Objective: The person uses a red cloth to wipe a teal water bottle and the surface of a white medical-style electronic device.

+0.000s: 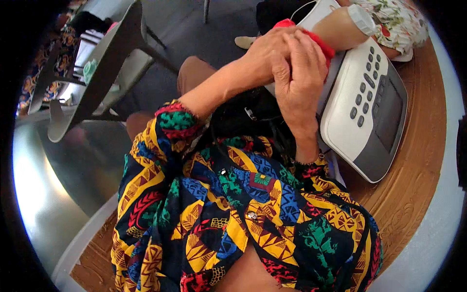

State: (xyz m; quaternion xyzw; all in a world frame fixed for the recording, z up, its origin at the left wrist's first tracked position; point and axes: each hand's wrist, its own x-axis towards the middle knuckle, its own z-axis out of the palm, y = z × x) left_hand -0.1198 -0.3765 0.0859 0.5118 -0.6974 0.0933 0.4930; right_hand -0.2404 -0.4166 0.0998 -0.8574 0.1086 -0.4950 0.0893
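My left hand (263,47) reaches in from the left, low over a bright red cloth (323,45); its fingers are mostly hidden. Over it lies my right hand (301,78), its fingers close together and reaching to the cloth. Whether either hand grips the cloth is not plain. Just beyond, touching the red cloth, a tan bottle-like container (334,31) with a white ribbed cap (362,20) lies tilted. To the right of my hands is a white and grey device (346,106) with grey buttons and a dark screen.
The device rests on a carved wooden table (419,164) that curves round my right side. Another person in floral clothing (401,27) is at the top right. Grey chairs (105,69) stand at the left. A black bag or cloth (255,109) with a zip lies below my forearms.
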